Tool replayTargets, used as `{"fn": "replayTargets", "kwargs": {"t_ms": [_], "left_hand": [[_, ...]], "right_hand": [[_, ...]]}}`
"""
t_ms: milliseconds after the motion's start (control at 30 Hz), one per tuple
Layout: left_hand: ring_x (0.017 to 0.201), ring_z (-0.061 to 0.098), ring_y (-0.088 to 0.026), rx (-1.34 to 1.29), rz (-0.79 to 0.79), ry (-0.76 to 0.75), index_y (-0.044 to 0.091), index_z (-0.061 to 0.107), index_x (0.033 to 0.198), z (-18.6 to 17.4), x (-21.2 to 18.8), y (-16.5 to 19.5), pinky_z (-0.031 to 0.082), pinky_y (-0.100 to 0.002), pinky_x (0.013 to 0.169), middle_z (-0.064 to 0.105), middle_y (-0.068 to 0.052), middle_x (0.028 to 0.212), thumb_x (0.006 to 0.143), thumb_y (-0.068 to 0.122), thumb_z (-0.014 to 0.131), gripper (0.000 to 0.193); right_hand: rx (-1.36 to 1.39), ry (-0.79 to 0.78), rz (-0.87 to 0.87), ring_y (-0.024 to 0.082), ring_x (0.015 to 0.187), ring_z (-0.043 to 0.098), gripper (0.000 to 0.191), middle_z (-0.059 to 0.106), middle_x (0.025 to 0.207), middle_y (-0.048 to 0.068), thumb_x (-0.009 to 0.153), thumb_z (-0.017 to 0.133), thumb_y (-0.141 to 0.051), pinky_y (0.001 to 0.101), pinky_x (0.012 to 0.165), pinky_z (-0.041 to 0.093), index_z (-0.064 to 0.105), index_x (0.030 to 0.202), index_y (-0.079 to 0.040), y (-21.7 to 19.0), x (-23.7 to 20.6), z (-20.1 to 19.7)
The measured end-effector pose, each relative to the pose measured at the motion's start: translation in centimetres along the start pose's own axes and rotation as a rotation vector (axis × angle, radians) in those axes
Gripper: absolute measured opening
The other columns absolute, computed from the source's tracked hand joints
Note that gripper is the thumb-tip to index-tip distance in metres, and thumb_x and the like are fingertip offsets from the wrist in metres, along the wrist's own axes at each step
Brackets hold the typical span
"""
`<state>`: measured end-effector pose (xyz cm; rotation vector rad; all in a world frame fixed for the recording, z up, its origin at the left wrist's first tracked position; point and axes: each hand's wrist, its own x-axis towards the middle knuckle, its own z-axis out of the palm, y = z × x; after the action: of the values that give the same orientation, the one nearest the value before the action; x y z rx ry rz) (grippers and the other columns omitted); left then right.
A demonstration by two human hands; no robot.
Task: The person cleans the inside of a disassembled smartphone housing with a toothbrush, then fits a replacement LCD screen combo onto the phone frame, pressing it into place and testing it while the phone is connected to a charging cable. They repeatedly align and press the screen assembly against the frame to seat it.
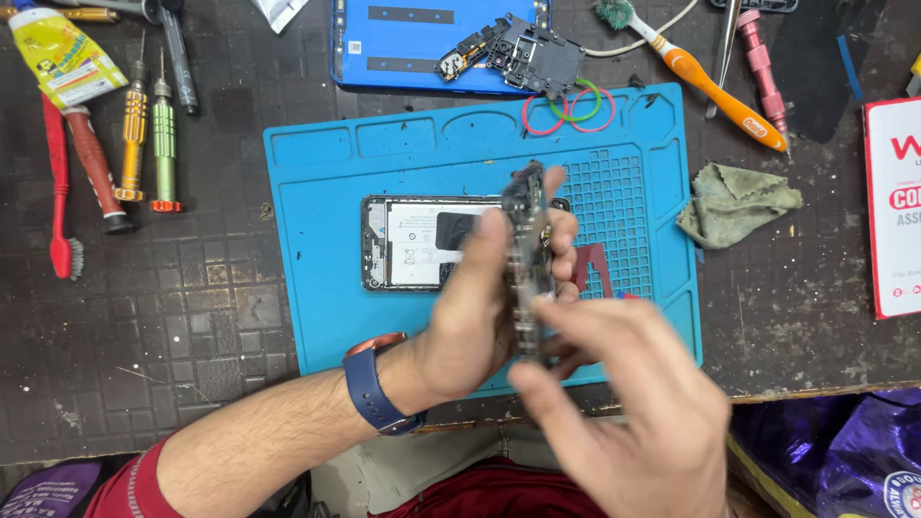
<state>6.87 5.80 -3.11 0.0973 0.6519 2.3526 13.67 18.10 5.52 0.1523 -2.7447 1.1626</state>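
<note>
My left hand (480, 307) grips a dark circuit board (528, 259) edge-on, held upright above a blue work mat (317, 249). My right hand (624, 403) touches the lower end of the same board with its fingertips. Under the hands lies an opened phone (413, 242) with its white battery showing; its right part is hidden behind my hands. A blue watch (376, 384) is on my left wrist.
Screwdrivers (149, 134) and a glue tube (62, 53) lie at the left. A blue phone back cover (403, 43) with black parts (523, 53) sits behind the mat, with rubber bands (571, 107), an orange toothbrush (705, 82), a green rag (734, 201) and a red-and-white box (897, 201) to the right.
</note>
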Motion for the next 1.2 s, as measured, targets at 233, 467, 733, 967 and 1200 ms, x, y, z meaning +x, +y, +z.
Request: {"fn": "replayTargets", "kwargs": {"t_ms": [233, 467, 733, 967, 1200], "left_hand": [[0.113, 0.054, -0.015, -0.26, -0.016, -0.112, -0.006, 0.025, 0.167, -1.0, -0.5, -0.7, 0.045, -0.034, 0.108, 0.057, -0.005, 0.119, 0.108, 0.075, 0.035, 0.101], [0.129, 0.054, -0.02, -0.268, -0.078, -0.046, 0.001, 0.032, 0.167, -0.8, -0.1, -0.2, 0.044, -0.041, 0.117, 0.058, -0.005, 0.138, 0.105, 0.071, 0.029, 0.094], [0.136, 0.051, -0.019, -0.213, -0.08, -0.024, 0.001, 0.038, 0.165, -0.9, 0.1, -0.4, 0.04, -0.039, 0.121, 0.055, -0.01, 0.148, 0.107, 0.07, 0.027, 0.091], [0.143, 0.048, -0.023, -0.202, -0.072, -0.056, -0.002, 0.036, 0.165, -1.1, 0.2, -0.5, 0.037, -0.041, 0.127, 0.051, -0.013, 0.152, 0.108, 0.069, 0.026, 0.091], [0.151, 0.042, -0.025, -0.219, -0.092, -0.061, -0.002, 0.034, 0.164, -1.1, 0.4, -0.5, 0.031, -0.043, 0.132, 0.043, -0.015, 0.161, 0.108, 0.068, 0.023, 0.09]], "right_hand": [[-0.074, 0.099, 0.076, 0.013, 0.078, 0.067, 0.021, 0.069, 0.1, 0.009, 0.09, 0.077, 0.002, 0.0254, 0.07, 0.054, 0.069, 0.109, -0.001, 1.0, 1.2, -0.1], [-0.13, 0.099, 0.017, 0.015, 0.081, 0.062, 0.02, 0.062, 0.099, 0.007, 0.091, 0.078, 0.003, 0.0277, 0.07, 0.051, 0.071, 0.108, -0.005, 3.0, 2.2, 0.0], [-0.293, 0.063, -0.124, 0.025, 0.091, 0.059, 0.025, 0.059, 0.094, 0.007, 0.085, 0.084, -0.001, 0.0374, 0.078, 0.049, 0.073, 0.105, -0.01, 3.5, 3.5, 0.0], [-0.423, 0.071, -0.229, 0.028, 0.089, 0.061, 0.028, 0.064, 0.097, 0.008, 0.082, 0.083, 0.001, 0.0402, 0.076, 0.05, 0.071, 0.106, -0.007, 2.7, 3.6, 0.2], [-0.42, 0.015, -0.275, 0.03, 0.087, 0.059, 0.026, 0.065, 0.096, 0.009, 0.082, 0.077, 0.003, 0.0412, 0.073, 0.05, 0.068, 0.105, -0.005, 3.5, 4.0, 0.3]]}}
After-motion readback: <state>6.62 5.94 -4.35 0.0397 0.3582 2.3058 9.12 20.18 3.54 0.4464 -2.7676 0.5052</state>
